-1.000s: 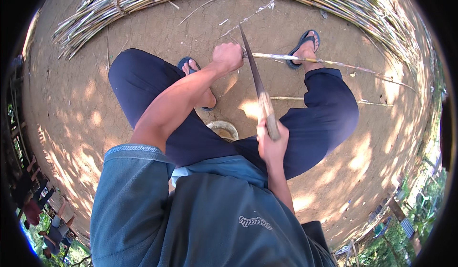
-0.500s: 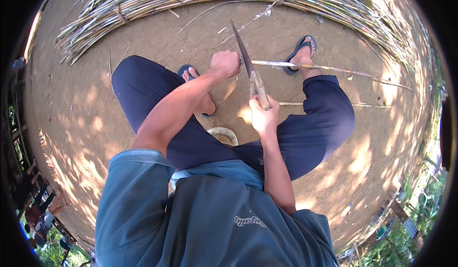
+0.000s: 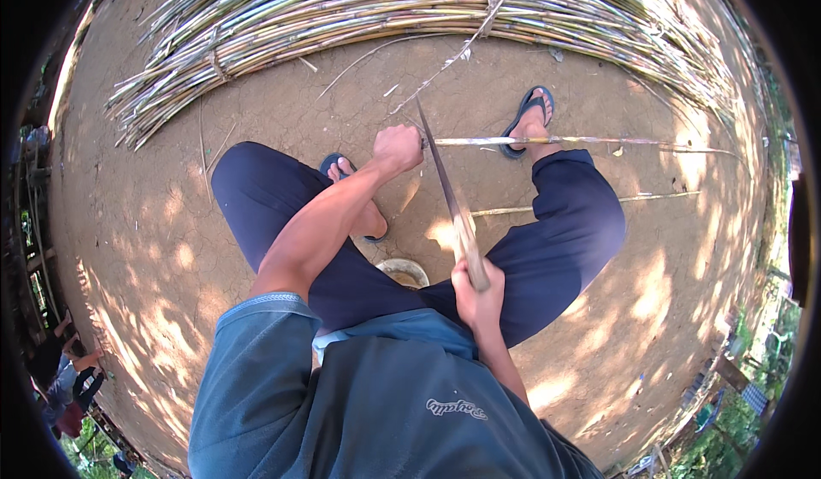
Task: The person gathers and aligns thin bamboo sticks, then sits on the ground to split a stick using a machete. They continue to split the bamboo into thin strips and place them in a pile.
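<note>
Our left hand (image 3: 398,148) is closed in a fist around the near end of a thin bamboo stick (image 3: 590,141), which runs out level to the right, past the sandalled right foot (image 3: 532,121). Our right hand (image 3: 477,295) is wrapped tight round the wooden handle of a long knife (image 3: 445,192); the blade slants up and away from us, and its tip meets the stick just beside the left fist (whether the edge has bitten in, we cannot tell). We sit low on bare earth with knees apart in dark blue trousers (image 3: 564,231). A second thin stick (image 3: 590,204) lies on the ground near the right knee. Beyond our feet a broad pile of bamboo canes (image 3: 410,8) stretches across the far side, tied in places with strips. We see no packages or signs here, only a small pale round object (image 3: 402,271) between our legs.
</note>
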Available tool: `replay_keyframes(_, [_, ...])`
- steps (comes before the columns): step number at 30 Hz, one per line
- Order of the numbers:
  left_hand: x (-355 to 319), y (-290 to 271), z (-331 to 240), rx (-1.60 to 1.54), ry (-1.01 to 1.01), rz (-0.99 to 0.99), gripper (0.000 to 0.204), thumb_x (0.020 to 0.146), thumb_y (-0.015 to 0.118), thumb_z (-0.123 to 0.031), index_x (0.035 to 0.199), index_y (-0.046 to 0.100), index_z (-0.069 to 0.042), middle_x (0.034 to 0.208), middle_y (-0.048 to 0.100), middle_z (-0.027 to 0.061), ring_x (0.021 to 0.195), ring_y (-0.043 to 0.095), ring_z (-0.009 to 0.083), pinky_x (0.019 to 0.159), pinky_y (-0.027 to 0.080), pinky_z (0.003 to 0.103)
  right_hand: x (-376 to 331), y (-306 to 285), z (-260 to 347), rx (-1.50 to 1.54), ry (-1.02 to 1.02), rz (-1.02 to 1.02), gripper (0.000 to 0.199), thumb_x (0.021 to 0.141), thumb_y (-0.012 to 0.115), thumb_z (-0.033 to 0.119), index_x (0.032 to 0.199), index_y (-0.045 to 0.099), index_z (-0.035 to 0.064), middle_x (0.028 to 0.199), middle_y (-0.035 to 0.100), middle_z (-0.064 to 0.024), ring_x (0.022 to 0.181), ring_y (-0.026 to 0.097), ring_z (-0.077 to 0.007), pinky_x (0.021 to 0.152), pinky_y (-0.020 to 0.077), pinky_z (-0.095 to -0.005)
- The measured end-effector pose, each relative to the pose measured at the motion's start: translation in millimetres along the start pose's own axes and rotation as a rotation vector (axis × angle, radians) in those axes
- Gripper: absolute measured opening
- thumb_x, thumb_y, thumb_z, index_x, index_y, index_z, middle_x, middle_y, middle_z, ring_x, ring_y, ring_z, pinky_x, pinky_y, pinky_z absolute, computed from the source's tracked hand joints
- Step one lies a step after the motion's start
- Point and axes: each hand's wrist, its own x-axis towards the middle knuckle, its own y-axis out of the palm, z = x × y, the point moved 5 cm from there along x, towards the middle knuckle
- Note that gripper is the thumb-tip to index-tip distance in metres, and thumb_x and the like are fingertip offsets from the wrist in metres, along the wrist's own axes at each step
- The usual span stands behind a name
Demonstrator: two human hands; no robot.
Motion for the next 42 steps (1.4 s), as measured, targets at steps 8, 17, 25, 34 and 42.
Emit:
replay_keyframes(8, [-9,-3,-9,0.040,-0.022,0.095,0.023,0.075,0.061,-0.013,0.090,0.074,-0.002,0.094,0.072,0.0198,0.090,0.071,0.0350,0.079,0.057,0.044,78,40,-8,-0.025,0.115,0.022,0.006,0.080,0.063,0.002,0.075,0.060,0.0006,0.061,0.055,0.0001,0.058,0.052,-0.0061,0.055,0.0423,-0.0259])
replay_keyframes(17, [-2,-11,-11,0.039,-0.021,0.072,0.023,0.074,0.062,-0.014,0.090,0.074,-0.003,0.095,0.072,0.0189,0.090,0.071,0.0339,0.079,0.057,0.044,64,34,-12,-0.020,0.074,0.039,0.006,0.081,0.062,0.004,0.076,0.060,0.0012,0.061,0.055,0.0004,0.058,0.050,-0.0061,0.054,0.0417,-0.0266])
replay_keyframes(25, [-7,1,-13,0.051,-0.038,0.078,0.023,0.074,0.063,-0.013,0.091,0.075,-0.003,0.096,0.072,0.0180,0.090,0.071,0.0328,0.079,0.058,0.043,-12,-2,-5,0.032,0.064,-0.018,0.008,0.080,0.063,0.003,0.074,0.059,0.0005,0.061,0.054,0.0022,0.060,0.051,-0.0050,0.056,0.0411,-0.0241])
replay_keyframes(34, [5,-2,-5,0.047,-0.055,0.086,0.023,0.074,0.062,-0.013,0.091,0.075,-0.003,0.094,0.072,0.0191,0.089,0.071,0.0339,0.077,0.058,0.043,-14,-5,-5,0.048,0.074,-0.006,0.002,0.077,0.062,-0.002,0.076,0.061,-0.0008,0.065,0.059,-0.0008,0.062,0.055,-0.0052,0.059,0.0439,-0.0234])
replay_keyframes(42, [-3,9,-1,0.040,-0.029,0.057,0.021,0.074,0.061,-0.014,0.086,0.074,-0.003,0.087,0.072,0.0205,0.083,0.071,0.0362,0.074,0.058,0.045,51,25,-10,0.024,0.153,0.019,0.006,0.080,0.064,0.003,0.075,0.061,0.0012,0.061,0.055,0.0022,0.058,0.051,-0.0049,0.054,0.0412,-0.0238])
